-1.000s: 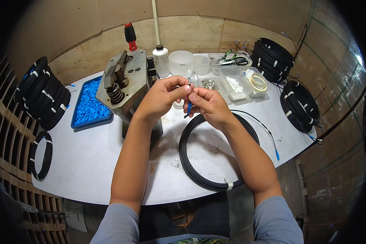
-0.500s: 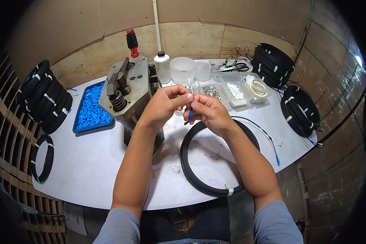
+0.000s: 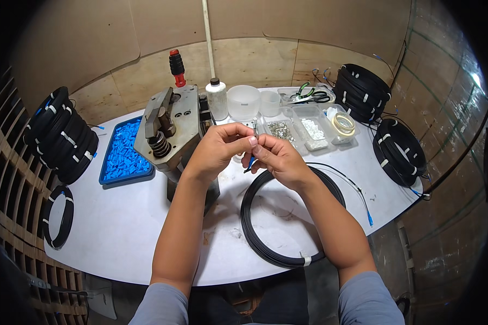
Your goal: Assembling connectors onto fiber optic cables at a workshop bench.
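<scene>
Connector (image 3: 251, 162), slim and blue, is pinched in the closed fingers of left hand (image 3: 217, 154) and right hand (image 3: 282, 161), beyond the black coil (image 3: 249, 216); the blue plug (image 3: 370, 219) right of it looks finished, this one's progress unclear.

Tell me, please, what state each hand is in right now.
Left hand: closed, pinching a slim, partly blue connector.
Right hand: closed, holding the same connector lower down.

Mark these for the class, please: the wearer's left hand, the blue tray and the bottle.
Left hand (image 3: 219, 148): head view, middle of its back.
Blue tray (image 3: 127, 181): head view, near wall.
Bottle (image 3: 217, 102): head view, white body.
</scene>
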Demonstrator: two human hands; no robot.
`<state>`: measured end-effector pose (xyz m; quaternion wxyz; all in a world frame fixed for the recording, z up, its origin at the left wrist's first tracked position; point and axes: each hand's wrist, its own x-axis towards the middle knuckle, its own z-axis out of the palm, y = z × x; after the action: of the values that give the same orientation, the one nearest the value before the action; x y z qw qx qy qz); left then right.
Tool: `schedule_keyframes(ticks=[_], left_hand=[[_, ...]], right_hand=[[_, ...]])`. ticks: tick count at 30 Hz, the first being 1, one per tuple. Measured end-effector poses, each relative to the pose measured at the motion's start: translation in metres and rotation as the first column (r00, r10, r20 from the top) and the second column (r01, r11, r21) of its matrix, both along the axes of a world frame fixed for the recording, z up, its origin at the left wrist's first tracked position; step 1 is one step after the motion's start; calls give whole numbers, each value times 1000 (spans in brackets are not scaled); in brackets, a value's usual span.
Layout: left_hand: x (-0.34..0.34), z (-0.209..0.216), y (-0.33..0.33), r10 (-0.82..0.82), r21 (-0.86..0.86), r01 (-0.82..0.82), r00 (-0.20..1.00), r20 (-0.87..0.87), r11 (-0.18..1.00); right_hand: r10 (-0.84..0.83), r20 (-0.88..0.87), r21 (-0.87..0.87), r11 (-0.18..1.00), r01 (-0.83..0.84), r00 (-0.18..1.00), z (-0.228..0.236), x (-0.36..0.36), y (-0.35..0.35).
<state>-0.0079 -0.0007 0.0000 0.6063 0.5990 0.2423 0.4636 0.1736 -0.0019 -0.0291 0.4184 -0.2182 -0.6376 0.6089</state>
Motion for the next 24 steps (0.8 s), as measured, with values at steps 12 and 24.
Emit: schedule_keyframes(ticks=[12,24], left_hand=[[0,-9,9,-27,-46,27,1000,9,999],[1,-10,10,-22,-104,22,1000,0,994]], right_hand=[[-21,-39,-26,999,19,999,0,0,1],[-20,-49,-78,997,16,999,0,0,0]])
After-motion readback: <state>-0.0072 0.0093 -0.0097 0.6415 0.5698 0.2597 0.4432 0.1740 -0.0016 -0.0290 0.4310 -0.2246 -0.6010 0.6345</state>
